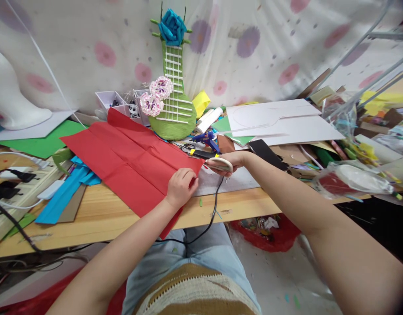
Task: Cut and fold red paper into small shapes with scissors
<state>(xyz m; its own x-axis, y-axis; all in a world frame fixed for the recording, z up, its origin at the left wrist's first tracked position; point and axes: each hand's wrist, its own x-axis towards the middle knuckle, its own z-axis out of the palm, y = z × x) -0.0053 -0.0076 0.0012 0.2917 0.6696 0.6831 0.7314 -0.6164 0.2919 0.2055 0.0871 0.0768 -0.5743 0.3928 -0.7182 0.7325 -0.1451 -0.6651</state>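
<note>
A large creased sheet of red paper (132,153) lies slanted over the left and middle of the table, one corner hanging past the front edge. My left hand (182,187) is closed on its right part, fingers curled at the paper's edge. In my right hand (232,161) is a pair of scissors (220,165) with pale handles, their blades at the paper's right corner and mostly hidden. Just behind the scissors lie a black-and-yellow tool handle (203,153) and a blue glue gun (204,138).
A green guitar-shaped craft piece (173,124) with a blue paper flower (172,27) stands behind. Blue paper strips (61,192) and a power strip (11,214) lie left. White boards (277,118), a black phone-like slab (267,154) and scraps crowd the right. A black cord (216,201) crosses the front edge.
</note>
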